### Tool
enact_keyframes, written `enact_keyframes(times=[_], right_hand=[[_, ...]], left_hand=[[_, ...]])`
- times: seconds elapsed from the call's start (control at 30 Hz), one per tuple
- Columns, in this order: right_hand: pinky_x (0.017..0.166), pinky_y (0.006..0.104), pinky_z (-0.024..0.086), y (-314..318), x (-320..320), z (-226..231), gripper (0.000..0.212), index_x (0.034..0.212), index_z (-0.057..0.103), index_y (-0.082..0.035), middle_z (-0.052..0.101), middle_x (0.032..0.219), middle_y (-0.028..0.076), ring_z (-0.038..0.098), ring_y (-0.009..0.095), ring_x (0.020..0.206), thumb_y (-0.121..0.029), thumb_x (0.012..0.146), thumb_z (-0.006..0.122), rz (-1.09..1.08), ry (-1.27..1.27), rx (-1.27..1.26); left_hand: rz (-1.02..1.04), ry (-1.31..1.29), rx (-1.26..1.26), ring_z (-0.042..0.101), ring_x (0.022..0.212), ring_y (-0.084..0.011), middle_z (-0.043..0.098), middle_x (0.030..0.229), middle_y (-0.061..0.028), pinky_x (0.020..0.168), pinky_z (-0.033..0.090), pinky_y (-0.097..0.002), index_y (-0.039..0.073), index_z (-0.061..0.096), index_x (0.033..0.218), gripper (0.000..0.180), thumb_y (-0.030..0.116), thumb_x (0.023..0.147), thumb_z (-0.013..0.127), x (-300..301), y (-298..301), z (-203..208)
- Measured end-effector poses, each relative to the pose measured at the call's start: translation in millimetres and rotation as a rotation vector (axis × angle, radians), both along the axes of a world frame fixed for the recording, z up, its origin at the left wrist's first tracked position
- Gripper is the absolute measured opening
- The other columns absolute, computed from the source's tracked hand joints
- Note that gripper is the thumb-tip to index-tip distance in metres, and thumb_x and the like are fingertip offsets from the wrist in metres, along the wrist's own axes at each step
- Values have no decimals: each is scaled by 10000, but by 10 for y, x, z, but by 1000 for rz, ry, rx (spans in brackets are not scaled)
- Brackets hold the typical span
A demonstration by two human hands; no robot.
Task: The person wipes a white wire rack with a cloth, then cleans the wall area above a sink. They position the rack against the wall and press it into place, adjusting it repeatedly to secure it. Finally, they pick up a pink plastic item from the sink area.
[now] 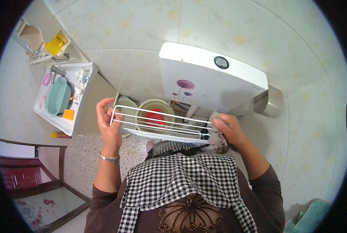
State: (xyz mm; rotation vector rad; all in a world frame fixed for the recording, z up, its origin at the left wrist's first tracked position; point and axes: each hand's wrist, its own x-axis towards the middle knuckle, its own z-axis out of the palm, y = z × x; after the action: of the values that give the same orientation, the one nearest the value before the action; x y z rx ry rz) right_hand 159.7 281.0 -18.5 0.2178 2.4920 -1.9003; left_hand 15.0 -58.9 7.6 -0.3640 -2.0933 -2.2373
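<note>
only the head view here, looking straight down in a tiled bathroom. the left hand (pixel 108 118) is curled round the left end of a white wire rack (pixel 162 123), thumb and fingers wrapped on the end bar, so it's gripping, not spread. the right hand (pixel 228 130) is closed on a grey rag (pixel 218 136) bunched up and pressed against the rack's right end, around 3 o'clock from the rack's middle. the rack is held level and off the floor, in front of the person's chest, just below the white toilet cistern (pixel 212 79) at 12 o'clock. seen through the bars, a pale basin (pixel 155 105) with something red (pixel 155 118) in it sits down on the floor. over at 9 o'clock there's a white sink (pixel 78 110) with a teal basin (pixel 59 97) in it and an orange sponge (pixel 68 114) on its edge. how far along? my guess is the wiping is mid-way at best: the rag is only at the right end, and i can't tell from here which bars are already clean, so the rest of the rack toward the left hand likely remains to be gone over.
</note>
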Motion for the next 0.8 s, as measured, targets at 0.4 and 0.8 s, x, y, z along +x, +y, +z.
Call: enact_keyframes(times=[0.4,0.8], right_hand=[[575,417,432,-427,-494,679,274,765,556,-20,517,672,148,548,300,608,-227,925,637,352,455,497],[1000,422,475,83,-446,940,545,1309,521,-5,618,1235,125,599,252,1137,-430,969,555,-324,354,-824]], left_hand=[[-358,996,-1049,581,1126,-267,601,1187,-74,1062,362,-466,100,523,1384,734,155,700,784,259,485,515],[-225,243,-545,539,664,-129,608,801,-81,599,450,-289,81,589,1236,328,62,916,662,353,472,53]])
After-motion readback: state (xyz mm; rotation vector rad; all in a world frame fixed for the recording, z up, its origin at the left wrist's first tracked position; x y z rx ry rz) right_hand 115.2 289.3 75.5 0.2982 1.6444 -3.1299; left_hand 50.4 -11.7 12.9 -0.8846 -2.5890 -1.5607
